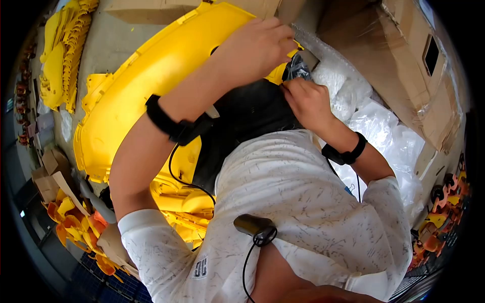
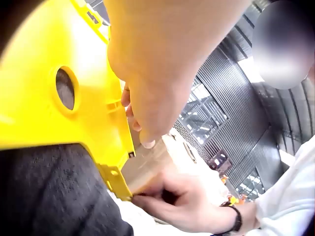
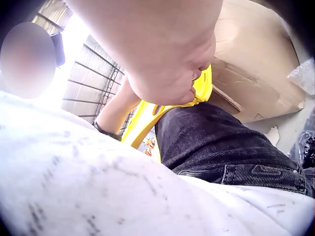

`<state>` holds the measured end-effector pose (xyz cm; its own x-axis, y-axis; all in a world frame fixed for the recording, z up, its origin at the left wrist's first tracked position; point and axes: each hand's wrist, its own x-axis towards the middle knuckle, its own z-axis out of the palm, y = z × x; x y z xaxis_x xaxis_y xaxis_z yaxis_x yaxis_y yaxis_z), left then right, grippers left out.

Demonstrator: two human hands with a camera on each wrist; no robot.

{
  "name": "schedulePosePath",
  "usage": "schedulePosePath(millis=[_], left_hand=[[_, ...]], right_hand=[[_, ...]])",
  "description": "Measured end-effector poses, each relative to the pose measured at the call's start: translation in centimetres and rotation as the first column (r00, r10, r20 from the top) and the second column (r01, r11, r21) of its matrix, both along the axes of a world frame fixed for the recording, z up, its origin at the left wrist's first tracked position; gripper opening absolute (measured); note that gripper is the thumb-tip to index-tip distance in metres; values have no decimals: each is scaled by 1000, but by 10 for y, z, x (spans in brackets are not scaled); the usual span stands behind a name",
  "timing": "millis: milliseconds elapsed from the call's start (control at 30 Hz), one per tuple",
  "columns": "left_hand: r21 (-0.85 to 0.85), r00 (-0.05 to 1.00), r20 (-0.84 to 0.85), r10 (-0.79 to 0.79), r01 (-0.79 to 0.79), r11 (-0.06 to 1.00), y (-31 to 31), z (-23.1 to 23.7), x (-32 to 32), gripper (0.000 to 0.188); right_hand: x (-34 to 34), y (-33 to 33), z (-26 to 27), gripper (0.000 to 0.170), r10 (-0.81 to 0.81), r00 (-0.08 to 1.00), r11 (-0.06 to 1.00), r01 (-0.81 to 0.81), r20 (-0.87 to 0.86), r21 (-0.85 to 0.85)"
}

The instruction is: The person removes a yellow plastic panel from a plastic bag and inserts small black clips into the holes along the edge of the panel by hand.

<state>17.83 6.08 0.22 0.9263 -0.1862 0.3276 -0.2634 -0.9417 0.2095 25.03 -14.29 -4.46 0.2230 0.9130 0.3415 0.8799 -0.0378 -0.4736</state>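
Note:
A large curved yellow panel lies across the dark-trousered lap. At its far end the left hand bends its fingers round the edge; in the left wrist view that hand hides part of the rim, beside a round hole in the panel. The right hand pinches the panel's narrow end tab between thumb and fingers, seen also in the left wrist view, where the right hand is lower. From the right wrist, the right hand covers much of the yellow rim. Some fingertips are hidden.
Cardboard boxes stand at the upper right, beside clear plastic wrapping. Stacked yellow parts lie at the upper left. More yellow parts are beside the body, and orange and yellow pieces lie at the lower left.

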Motion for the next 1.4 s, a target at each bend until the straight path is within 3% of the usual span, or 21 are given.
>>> schedulePosePath(millis=[33, 100, 167, 367, 400, 467, 633, 700, 733, 767, 833, 1067, 1267, 1333, 1400], left_hand=[[3, 996, 88, -14, 14, 1000, 3, 3, 7, 27], [51, 998, 63, -6, 3, 999, 4, 5, 11, 29], [453, 992, 123, -32, -27, 891, 3, 8, 19, 28], [376, 975, -68, 210, -170, 911, 18, 7, 13, 23], [373, 972, -72, 222, -180, 910, 23, 5, 9, 23], [212, 975, 26, 222, -222, 952, 30, 6, -3, 25], [271, 936, 48, 349, -349, 897, 35, 11, -36, 33], [296, 954, 174, 242, -286, 911, 43, 4, -39, 38], [151, 964, 149, 221, -243, 958, 47, 11, -43, 27], [140, 958, 150, 243, -264, 954, 49, 8, -45, 27], [66, 967, 157, 202, -214, 975, 54, 3, -47, 40], [109, 953, 13, 302, -302, 947, 62, -3, -64, 38], [19, 954, 124, 274, -278, 960, 71, -21, -61, 39], [19, 936, 292, 195, -209, 978, 74, -25, -58, 39], [13, 941, 260, 216, -228, 974, 74, -28, -58, 39]], right_hand=[[0, 0, 1, 14, 4, 1000, 1000, -4, 1, -21], [-2, -2, 4, 14, -5, 1000, 1000, 5, 14, -29], [0, -2, 5, 14, -11, 1000, 999, 13, 26, -42], [-1, -1, 13, 14, 10, 1000, 998, -10, 7, -55], [-2, 1, 17, 14, 30, 999, 998, -29, 11, -52], [-5, 6, 22, 14, 65, 998, 996, -64, 7, -57], [-14, 31, 35, 11, 120, 989, 971, -99, 87, -216], [-12, 36, 34, 10, 128, 990, 968, -111, 63, -223], [-11, 38, 34, 9, 118, 992, 969, -105, 44, -223], [-11, 39, 33, 9, 139, 989, 964, -124, 47, -234], [-11, 41, 33, 12, 133, 990, 973, -122, 44, -196], [-20, 53, 37, 11, 183, 983, 965, -178, 9, -195], [-19, 54, 17, 10, 165, 985, 973, -153, 58, -172], [-25, 50, 7, 9, 147, 985, 982, -135, 87, -135], [-27, 50, 3, 8, 127, 985, 989, -116, 120, -91]])
